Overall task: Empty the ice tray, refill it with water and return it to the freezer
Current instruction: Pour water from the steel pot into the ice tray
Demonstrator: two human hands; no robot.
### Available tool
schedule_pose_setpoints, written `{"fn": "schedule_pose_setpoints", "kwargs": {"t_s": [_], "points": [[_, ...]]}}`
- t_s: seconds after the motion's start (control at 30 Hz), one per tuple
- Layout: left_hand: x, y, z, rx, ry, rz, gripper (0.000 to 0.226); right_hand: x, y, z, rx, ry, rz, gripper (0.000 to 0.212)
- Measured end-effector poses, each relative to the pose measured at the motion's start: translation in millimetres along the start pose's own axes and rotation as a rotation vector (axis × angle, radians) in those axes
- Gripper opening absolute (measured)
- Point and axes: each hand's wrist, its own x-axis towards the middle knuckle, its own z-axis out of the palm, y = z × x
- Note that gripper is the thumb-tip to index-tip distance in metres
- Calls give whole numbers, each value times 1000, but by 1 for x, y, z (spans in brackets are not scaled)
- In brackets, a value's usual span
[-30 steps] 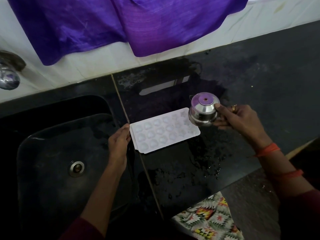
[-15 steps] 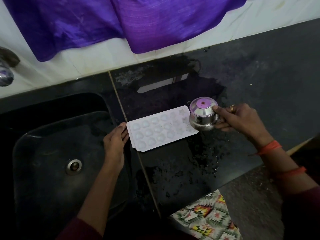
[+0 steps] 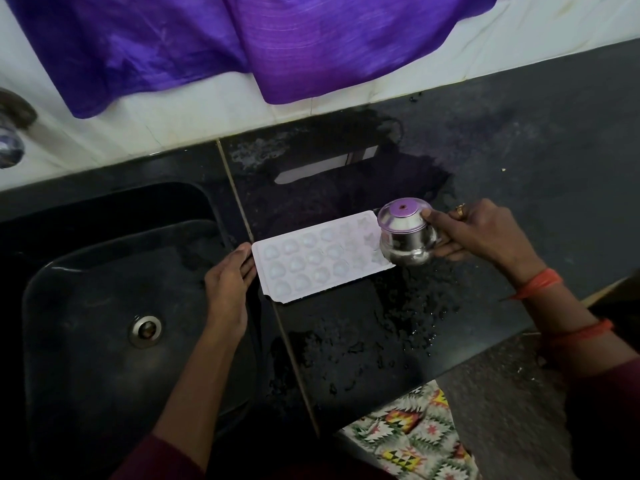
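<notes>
A white ice tray (image 3: 311,259) with several rounded cells lies flat on the black counter, just right of the sink. My left hand (image 3: 228,282) rests with straight fingers against the tray's left edge. My right hand (image 3: 474,233) grips a small steel pot (image 3: 407,237) and holds it tilted over the tray's right end, its rim down towards the cells. The pot's upturned base reflects purple. Whether water is running out of it cannot be made out.
A black sink (image 3: 104,306) with a metal drain (image 3: 145,330) lies to the left, with a tap (image 3: 10,147) at the far left. The counter (image 3: 519,150) is wet around the tray. Purple cloth (image 3: 277,39) hangs on the white wall behind. A patterned cloth (image 3: 415,438) shows below the counter edge.
The pot has stayed over the tray's right end and tipped slightly more. My left hand keeps its place at the tray's left edge.
</notes>
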Motion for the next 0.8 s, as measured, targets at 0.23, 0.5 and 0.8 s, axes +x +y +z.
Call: {"fn": "schedule_pose_setpoints", "kwargs": {"t_s": [0.23,0.5,0.8], "points": [[0,1,-1,1,-3,1,16,2,-9,-2,-97,-18,3,50],[3,3,-2,6,9,0,24,8,-10,-2,-149,-34,26,52],[2,5,-1,-10,-17,3,15,13,-12,-3,-219,-43,23,56]]}}
